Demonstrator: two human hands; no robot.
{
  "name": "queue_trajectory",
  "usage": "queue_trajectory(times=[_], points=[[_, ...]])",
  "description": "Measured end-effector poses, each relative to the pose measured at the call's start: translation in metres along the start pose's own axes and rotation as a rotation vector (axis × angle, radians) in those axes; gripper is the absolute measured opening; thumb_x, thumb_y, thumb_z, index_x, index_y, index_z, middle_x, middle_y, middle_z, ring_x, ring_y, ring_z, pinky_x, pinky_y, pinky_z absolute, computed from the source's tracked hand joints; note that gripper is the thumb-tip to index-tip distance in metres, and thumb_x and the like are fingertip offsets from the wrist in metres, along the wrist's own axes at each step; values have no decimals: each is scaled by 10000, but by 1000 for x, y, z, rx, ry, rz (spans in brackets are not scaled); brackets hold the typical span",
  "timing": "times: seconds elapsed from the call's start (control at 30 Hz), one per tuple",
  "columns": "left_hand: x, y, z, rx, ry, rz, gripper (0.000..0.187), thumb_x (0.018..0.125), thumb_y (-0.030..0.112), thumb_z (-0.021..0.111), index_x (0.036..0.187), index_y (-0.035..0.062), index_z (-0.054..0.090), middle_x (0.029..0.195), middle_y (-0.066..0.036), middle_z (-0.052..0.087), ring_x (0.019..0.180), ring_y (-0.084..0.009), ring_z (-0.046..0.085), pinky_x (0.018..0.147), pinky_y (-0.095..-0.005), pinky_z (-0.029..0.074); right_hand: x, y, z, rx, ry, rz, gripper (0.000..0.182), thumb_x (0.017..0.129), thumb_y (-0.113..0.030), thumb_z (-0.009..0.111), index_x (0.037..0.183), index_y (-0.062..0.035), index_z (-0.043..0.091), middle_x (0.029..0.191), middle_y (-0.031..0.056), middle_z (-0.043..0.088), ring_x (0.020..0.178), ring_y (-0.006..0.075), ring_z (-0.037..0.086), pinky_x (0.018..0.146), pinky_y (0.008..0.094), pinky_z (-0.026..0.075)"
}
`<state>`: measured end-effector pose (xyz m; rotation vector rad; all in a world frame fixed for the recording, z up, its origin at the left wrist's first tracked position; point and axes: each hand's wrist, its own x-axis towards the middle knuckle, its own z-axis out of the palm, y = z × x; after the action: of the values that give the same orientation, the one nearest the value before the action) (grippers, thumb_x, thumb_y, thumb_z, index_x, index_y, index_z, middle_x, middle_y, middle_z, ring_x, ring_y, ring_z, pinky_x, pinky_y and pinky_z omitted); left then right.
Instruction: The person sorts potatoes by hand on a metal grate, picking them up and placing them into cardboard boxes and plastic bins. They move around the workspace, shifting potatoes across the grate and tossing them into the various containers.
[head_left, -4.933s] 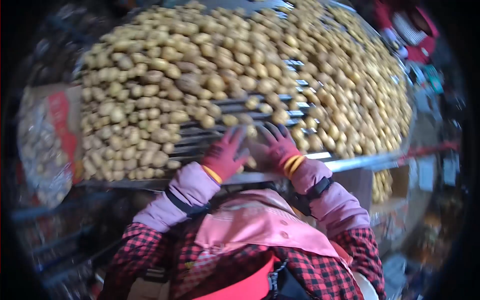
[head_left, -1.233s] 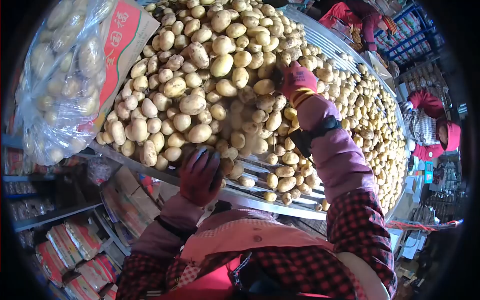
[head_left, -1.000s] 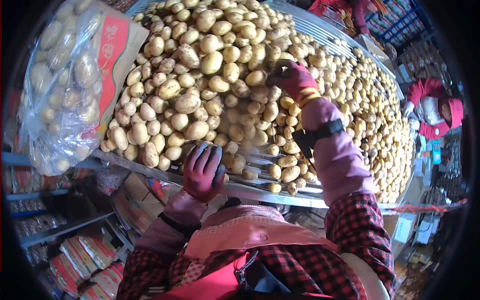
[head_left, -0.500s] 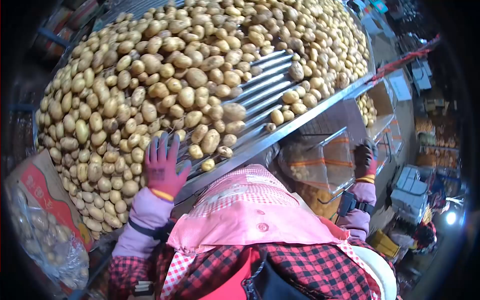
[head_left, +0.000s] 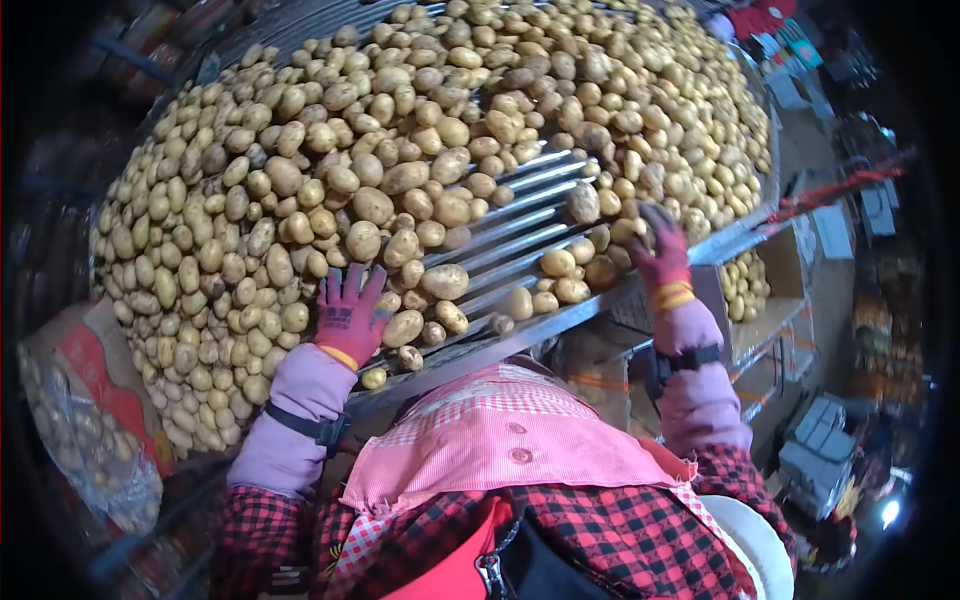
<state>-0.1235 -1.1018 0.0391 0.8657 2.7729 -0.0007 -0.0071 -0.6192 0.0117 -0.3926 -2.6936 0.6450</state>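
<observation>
A large heap of potatoes (head_left: 280, 180) covers a ribbed metal sorting table (head_left: 530, 215). My left hand (head_left: 350, 318), in a red and grey glove, rests on the heap's near edge with its fingers spread. Loose potatoes lie just right of it, by the metal rim. My right hand (head_left: 662, 258), gloved alike, reaches over the rim with fingers stretched out against potatoes at the right of the bare ribbed strip. A potato (head_left: 627, 231) is beside its fingers; the fingertips are partly hard to make out.
Below the table's right side stands a cardboard box (head_left: 785, 265) with potatoes in it. A red and white carton (head_left: 105, 360) and a clear bag of potatoes (head_left: 90, 440) are at the left. A red strap (head_left: 840, 185) runs off the table's right corner.
My right hand has moved from beside the bagged boxes below the table up onto the potatoes at the rim. My left hand stays on the heap. The whole view has shifted slightly.
</observation>
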Motion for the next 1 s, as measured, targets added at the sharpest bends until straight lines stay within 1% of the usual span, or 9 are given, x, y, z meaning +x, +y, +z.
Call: queue_trajectory(times=[0.17,0.37,0.43,0.5,0.6,0.67,0.77,0.87,1.0], points=[[-47,5,-13,-158,233,-102,855,758,413,735,1470,96,382,1424,-187,451,1281,-395,442,1051,-515,367,95,-120,81,-171,-610,-209,459,777,-220,717,1225,-183,625,1224,128,623,1048,354,630,874,439,527],[-57,40,-53,-6,-185,-269,1101,582,529,845,1480,126,352,1372,-198,462,1137,-369,525,912,-484,455,131,-111,98,35,-775,-198,424,779,-397,740,1089,-118,661,1031,153,699,952,353,669,826,432,535],[-40,42,-48,43,-214,-213,1125,577,520,852,1489,121,328,1340,-199,481,1121,-351,536,893,-463,465,95,-77,41,575,-573,-64,353,857,-310,714,1091,-55,642,928,144,699,836,221,665,764,361,522],[-34,40,-28,71,-185,-158,1142,586,484,858,1503,105,293,1289,-198,508,1097,-339,547,898,-444,466,60,-38,-34,365,-755,243,298,847,-244,728,1042,-31,656,803,41,675,705,137,607,666,299,510],[-13,47,-27,36,-270,-126,1152,609,489,849,1516,102,252,1180,-165,549,1044,-330,578,835,-443,484,-37,43,-101,528,-905,680,268,810,-149,742,1058,-67,687,829,76,688,739,179,665,670,311,540],[6,51,7,-173,-143,-60,1037,698,451,801,1513,117,254,1020,-157,592,895,-356,638,722,-485,513,-100,91,-105,-279,-1187,315,320,796,-147,752,1097,-66,681,907,131,703,870,311,681,783,386,546],[80,108,-10,-762,-115,-33,890,809,345,719,1510,110,223,1108,-185,635,989,-364,656,797,-498,536,-84,54,-105,-260,-813,419,461,763,-149,775,1195,-72,634,1090,168,671,1023,399,622,906,433,505],[139,156,-37,-631,59,-14,907,833,300,704,1531,99,162,1192,-213,595,1002,-377,628,819,-473,519,-22,-30,-65,-161,-365,-75,775,705,-153,802,1404,-125,468,1377,204,494,1227,382,512,1016,436,439],[100,141,-79,-435,226,284,832,837,345,685,1516,103,268,1294,-209,536,987,-366,618,828,-469,515,13,-133,14,-201,-566,-663,839,585,-359,852,1332,-169,521,1448,181,402,1330,437,379,1094,513,343]])
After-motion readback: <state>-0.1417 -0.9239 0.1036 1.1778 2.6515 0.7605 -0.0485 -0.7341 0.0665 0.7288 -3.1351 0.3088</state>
